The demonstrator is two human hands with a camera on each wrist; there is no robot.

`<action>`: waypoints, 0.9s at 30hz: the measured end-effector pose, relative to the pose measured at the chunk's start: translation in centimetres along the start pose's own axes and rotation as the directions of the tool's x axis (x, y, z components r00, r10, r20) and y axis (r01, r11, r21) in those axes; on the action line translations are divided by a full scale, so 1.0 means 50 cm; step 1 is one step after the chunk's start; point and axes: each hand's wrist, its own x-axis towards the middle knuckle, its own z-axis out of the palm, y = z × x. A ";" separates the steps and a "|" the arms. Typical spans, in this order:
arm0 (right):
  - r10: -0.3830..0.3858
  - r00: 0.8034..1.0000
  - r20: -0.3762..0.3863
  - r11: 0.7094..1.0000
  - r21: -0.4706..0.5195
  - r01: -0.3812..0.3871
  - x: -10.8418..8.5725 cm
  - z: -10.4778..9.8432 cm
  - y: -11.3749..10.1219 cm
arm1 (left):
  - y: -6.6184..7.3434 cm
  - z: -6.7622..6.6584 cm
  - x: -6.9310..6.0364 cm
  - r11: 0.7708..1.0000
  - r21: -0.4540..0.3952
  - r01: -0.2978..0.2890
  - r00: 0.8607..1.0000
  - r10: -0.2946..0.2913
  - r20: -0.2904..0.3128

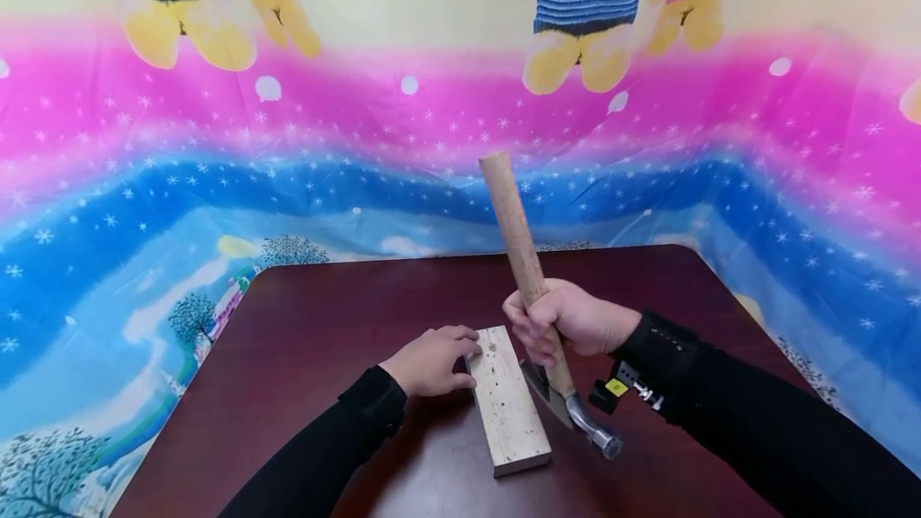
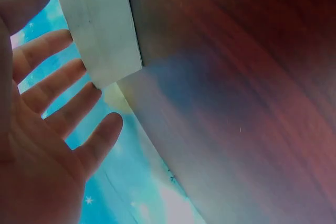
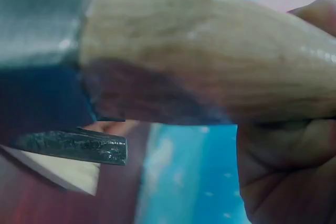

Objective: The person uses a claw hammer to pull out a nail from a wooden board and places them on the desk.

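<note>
Hammer [image 1: 528, 278] in the right hand [image 1: 576, 318], whose fingers wrap the lower handle, hangs head-down just right of the pale wooden board [image 1: 508, 402] on the counter [image 1: 324, 326], its handle tilting up and leftward. I'd guess the steel head [image 1: 578, 416] carries most of the weight, so gripping this near it should steady the tool, while a hold toward the free end would give more swing. The smooth, stiff wood might slip a little in a damp palm. The left hand [image 1: 435, 362] has its fingers loosely extended against the board's left edge; the board looks rigid and fairly light. I can't tell whether the claw touches the board, or whether its dark specks are holes; up close at the right wrist, the head is blurred and cut off.
</note>
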 end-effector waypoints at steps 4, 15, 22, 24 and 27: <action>0.080 0.996 -0.023 0.997 0.018 -0.080 0.030 0.002 0.040 | 0.004 0.004 0.007 1.000 0.005 -0.029 0.998 0.030 -0.046; 0.245 0.964 -0.099 0.967 0.089 -0.237 0.107 -0.033 0.117 | 0.007 0.015 -0.002 0.999 -0.029 -0.032 0.996 0.030 -0.089; 0.254 0.956 -0.150 0.965 0.110 -0.239 0.139 -0.050 0.119 | -0.001 0.019 0.001 0.997 -0.056 -0.047 0.993 0.041 -0.112; 0.258 0.956 -0.143 0.962 0.126 -0.241 0.146 -0.051 0.121 | -0.003 0.019 -0.001 0.996 -0.067 -0.058 0.991 0.049 -0.124; 0.250 0.960 -0.124 0.961 0.152 -0.230 0.154 -0.054 0.123 | -0.008 0.023 -0.001 0.995 -0.077 -0.065 0.990 0.054 -0.133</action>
